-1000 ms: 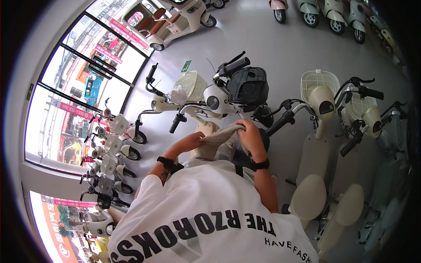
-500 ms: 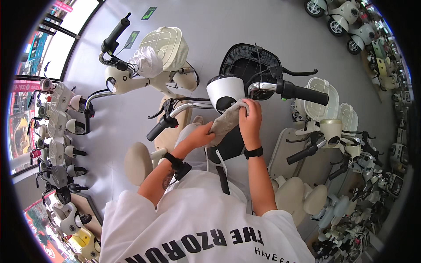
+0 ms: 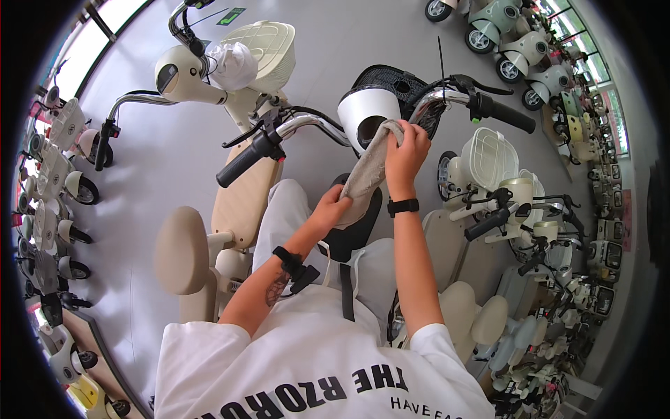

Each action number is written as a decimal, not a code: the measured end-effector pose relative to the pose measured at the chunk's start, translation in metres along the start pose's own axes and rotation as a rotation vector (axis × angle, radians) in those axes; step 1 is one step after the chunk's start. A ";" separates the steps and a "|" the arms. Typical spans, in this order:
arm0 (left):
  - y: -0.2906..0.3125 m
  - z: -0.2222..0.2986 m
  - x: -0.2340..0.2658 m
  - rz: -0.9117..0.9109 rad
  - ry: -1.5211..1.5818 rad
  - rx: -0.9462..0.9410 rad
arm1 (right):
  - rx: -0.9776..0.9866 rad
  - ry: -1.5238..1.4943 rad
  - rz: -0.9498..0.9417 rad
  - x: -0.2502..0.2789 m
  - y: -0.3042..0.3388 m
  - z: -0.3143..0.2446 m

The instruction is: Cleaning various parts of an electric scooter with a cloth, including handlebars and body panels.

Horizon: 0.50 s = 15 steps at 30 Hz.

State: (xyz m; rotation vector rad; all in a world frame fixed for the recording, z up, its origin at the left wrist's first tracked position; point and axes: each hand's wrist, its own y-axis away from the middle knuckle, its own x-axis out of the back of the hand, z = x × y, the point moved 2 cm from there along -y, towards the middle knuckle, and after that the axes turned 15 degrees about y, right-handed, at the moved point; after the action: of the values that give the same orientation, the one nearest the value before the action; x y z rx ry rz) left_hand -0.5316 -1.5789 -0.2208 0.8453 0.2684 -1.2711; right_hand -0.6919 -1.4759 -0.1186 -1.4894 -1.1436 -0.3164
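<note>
A beige-grey cloth (image 3: 364,174) is stretched between my two hands, slanting from lower left to upper right. My left hand (image 3: 329,209) is closed on its lower end, and my right hand (image 3: 408,152) pinches its upper end. Just beyond the cloth is the white display housing (image 3: 364,112) of an electric scooter, between its handlebar's left grip (image 3: 241,164) and right grip (image 3: 513,115). The cloth's upper end overlaps the housing's lower edge; whether it touches I cannot tell. In front of the housing sits a black mesh basket (image 3: 394,80).
At the left stands a cream scooter (image 3: 183,73) with a white bundle (image 3: 234,65) by its basket (image 3: 269,52). Its beige seat (image 3: 183,250) reaches near my left arm. More scooters (image 3: 520,188) crowd the right side. Rows of scooters (image 3: 66,178) line the far left.
My view has shifted, so the handlebar appears turned and slightly higher. Both hands still grip the cloth, which now stretches longer and steeper between them.
</note>
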 end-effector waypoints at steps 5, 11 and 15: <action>0.025 -0.002 -0.010 0.003 0.059 -0.190 | 0.060 0.122 -0.020 0.007 -0.004 0.007; 0.028 0.008 -0.008 0.045 -0.013 -0.298 | -0.010 0.104 -0.079 0.008 -0.026 -0.012; 0.029 -0.004 -0.011 0.054 -0.052 -0.310 | 0.126 0.203 -0.024 -0.003 0.000 -0.012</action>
State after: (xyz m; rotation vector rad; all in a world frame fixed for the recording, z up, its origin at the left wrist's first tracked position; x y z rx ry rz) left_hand -0.5072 -1.5669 -0.2052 0.5503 0.3878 -1.1625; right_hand -0.6882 -1.4880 -0.1170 -1.3029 -1.0011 -0.3959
